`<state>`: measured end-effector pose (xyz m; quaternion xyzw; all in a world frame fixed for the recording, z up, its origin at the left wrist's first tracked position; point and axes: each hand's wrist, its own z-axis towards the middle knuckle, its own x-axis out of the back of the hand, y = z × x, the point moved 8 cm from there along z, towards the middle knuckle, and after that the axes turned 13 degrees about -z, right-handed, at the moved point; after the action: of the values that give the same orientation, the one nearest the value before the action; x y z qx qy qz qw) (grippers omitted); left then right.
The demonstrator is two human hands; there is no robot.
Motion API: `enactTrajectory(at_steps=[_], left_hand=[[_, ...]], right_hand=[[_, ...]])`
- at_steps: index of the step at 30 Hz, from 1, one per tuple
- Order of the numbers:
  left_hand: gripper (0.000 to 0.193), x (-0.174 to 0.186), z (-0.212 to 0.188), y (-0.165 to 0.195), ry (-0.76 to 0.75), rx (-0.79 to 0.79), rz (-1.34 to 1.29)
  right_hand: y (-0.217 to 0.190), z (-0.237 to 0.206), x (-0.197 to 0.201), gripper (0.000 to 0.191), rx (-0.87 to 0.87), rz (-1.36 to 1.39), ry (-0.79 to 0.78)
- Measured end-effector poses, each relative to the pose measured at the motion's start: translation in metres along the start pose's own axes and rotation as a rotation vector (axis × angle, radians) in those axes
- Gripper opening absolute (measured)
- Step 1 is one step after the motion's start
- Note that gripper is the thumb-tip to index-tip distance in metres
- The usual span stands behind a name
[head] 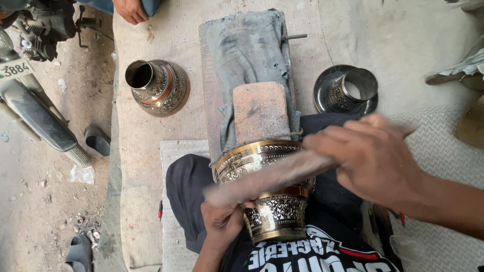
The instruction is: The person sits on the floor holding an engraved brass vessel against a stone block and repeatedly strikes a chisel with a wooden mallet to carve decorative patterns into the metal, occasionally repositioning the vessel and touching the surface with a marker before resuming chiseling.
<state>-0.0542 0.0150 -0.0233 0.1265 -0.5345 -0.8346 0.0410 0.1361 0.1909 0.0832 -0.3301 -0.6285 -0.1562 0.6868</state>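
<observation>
An engraved brass vessel [272,201] with gold bands lies on its side in my lap, its wide rim resting against a padded block [260,112]. My left hand [222,221] grips the vessel's lower body from the left. My right hand [370,158] holds a long tool [272,176] that is blurred by motion and crosses the vessel's upper band.
A board wrapped in grey cloth [247,50] runs away from me. A second engraved vessel [157,86] stands at the left on the mat, a third [348,89] at the right. Another person's hand [131,10] is at the top. A motorbike [30,60] stands at the far left.
</observation>
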Motion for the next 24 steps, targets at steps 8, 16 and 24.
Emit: enactTrajectory(at_steps=[8,16,24], left_hand=[[0.055,0.004,-0.006,-0.011,0.014,0.086,-0.015],[0.04,0.003,-0.009,-0.005,0.016,-0.034,0.015],[0.048,0.0,-0.014,-0.003,0.055,-0.046,0.005]], right_hand=[[-0.027,-0.005,0.013,0.039,0.288,-0.244,0.253],[-0.008,0.007,0.004,0.051,0.039,-0.04,-0.05],[-0.023,0.014,0.011,0.05,0.115,-0.037,-0.009]])
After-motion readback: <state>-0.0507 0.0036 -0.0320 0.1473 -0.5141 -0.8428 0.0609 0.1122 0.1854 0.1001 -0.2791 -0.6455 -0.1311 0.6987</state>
